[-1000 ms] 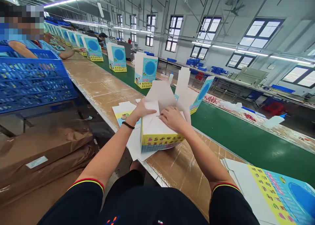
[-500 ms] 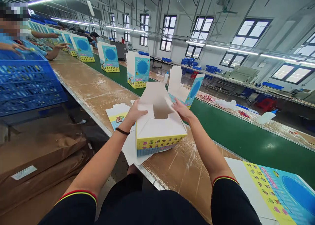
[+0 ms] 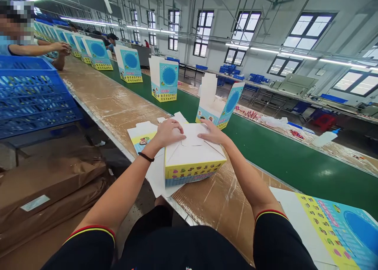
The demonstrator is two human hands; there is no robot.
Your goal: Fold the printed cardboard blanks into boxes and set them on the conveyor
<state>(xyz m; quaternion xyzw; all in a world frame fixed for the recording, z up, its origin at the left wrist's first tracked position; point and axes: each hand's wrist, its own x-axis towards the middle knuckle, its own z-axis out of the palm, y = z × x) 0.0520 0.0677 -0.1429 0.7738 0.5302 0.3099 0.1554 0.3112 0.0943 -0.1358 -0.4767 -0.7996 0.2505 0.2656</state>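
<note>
A carton (image 3: 193,154) rests in front of me, its white flapped end facing up and a yellow and blue printed side toward me. The white flaps now lie folded over that end. My left hand (image 3: 170,134) presses on the flaps from the left, fingers extended and thumb pointing inward. Across from it, my right hand (image 3: 213,133) lies on the right part of the same flaps, fingers stretched out. Some fingertips are hard to make out. Beneath and left of the carton is a flat printed carton blank (image 3: 142,138).
A green conveyor belt (image 3: 265,152) runs beyond the brown tabletop (image 3: 218,211), carrying an open carton (image 3: 218,104) and several others. More flat blanks (image 3: 330,230) lie at right. A blue crate (image 3: 35,97) stands left, near another person (image 3: 32,49). A white bottle (image 3: 325,138) lies across the belt.
The raised white flap has been folded down, covering the carton's opening. Both my hands have moved inward onto the flaps. The person at left has brought their hands together.
</note>
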